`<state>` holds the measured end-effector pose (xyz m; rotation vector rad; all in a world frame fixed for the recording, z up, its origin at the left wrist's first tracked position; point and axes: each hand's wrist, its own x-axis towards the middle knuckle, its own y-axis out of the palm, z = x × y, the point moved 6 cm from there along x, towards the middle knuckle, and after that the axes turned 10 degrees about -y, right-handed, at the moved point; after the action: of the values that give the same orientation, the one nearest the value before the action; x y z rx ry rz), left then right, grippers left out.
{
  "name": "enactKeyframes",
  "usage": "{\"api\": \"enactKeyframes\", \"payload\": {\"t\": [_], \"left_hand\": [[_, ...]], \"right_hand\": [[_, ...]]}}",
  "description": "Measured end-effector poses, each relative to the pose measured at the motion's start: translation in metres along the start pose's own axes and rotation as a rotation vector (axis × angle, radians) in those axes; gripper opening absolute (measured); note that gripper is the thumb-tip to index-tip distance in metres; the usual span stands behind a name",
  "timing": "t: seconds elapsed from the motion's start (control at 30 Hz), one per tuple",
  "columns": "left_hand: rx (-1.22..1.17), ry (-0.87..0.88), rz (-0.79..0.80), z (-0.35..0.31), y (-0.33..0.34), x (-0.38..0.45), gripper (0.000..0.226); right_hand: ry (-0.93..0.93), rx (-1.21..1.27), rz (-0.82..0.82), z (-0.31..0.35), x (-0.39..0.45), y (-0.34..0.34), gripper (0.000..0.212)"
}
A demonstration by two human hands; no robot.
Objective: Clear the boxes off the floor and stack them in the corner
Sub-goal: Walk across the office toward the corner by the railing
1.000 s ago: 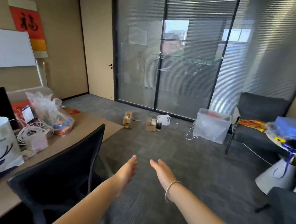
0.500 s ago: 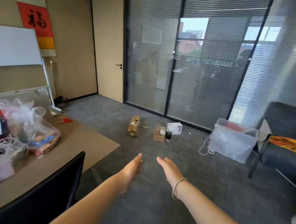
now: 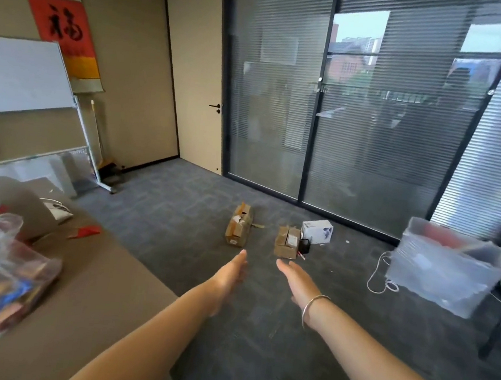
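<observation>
Three boxes lie on the grey carpet ahead, near the glass wall. A taped brown carton [image 3: 238,226] is on the left. A second brown carton [image 3: 287,241] sits to its right, with a small black object against its right side. A white box [image 3: 317,231] stands just behind that. My left hand [image 3: 230,273] and my right hand [image 3: 297,280] reach forward side by side, fingers straight, palms facing each other, holding nothing. Both hands are well short of the boxes. A silver bangle circles my right wrist.
A brown table [image 3: 86,268] with a plastic bag [image 3: 3,269] of items fills the left. A whiteboard on a stand [image 3: 23,76] is in the far left corner beside a door [image 3: 194,69]. A clear plastic bin [image 3: 445,266] and a white cable [image 3: 381,276] lie right.
The view has moved forward and turned left; the boxes are closer and larger. The black office chair has dropped out of view. Both hands stay extended and empty.
</observation>
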<state>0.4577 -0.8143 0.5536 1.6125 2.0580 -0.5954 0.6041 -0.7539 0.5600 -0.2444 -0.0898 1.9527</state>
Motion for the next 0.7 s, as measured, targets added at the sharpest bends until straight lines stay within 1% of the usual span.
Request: {"api": "enactKeyframes", "payload": {"t": [0.13, 0.2, 0.23, 0.3, 0.43, 0.57, 0.7], "left_hand": [[-0.101, 0.012, -0.028, -0.047, 0.003, 0.061, 0.06], [-0.154, 0.029, -0.061, -0.078, 0.006, 0.106, 0.057], [-0.152, 0.031, -0.088, -0.085, 0.003, 0.117, 0.056], [-0.168, 0.027, -0.148, -0.113, 0.004, 0.158, 0.057], [-0.22, 0.024, -0.194, -0.149, 0.001, 0.218, 0.056], [-0.203, -0.006, -0.218, -0.173, -0.008, 0.268, 0.06], [-0.222, -0.057, -0.235, -0.206, -0.032, 0.342, 0.066]], "right_hand": [[-0.021, -0.021, 0.031, 0.006, 0.092, -0.016, 0.07], [-0.048, -0.028, 0.068, 0.012, 0.149, -0.026, 0.068], [-0.047, -0.044, 0.074, 0.015, 0.163, -0.029, 0.068], [-0.052, -0.074, 0.136, 0.021, 0.219, -0.038, 0.068], [-0.058, -0.085, 0.188, 0.034, 0.299, -0.047, 0.07], [-0.042, -0.114, 0.267, 0.036, 0.356, -0.04, 0.068], [-0.016, -0.116, 0.327, 0.036, 0.432, -0.026, 0.058]]}}
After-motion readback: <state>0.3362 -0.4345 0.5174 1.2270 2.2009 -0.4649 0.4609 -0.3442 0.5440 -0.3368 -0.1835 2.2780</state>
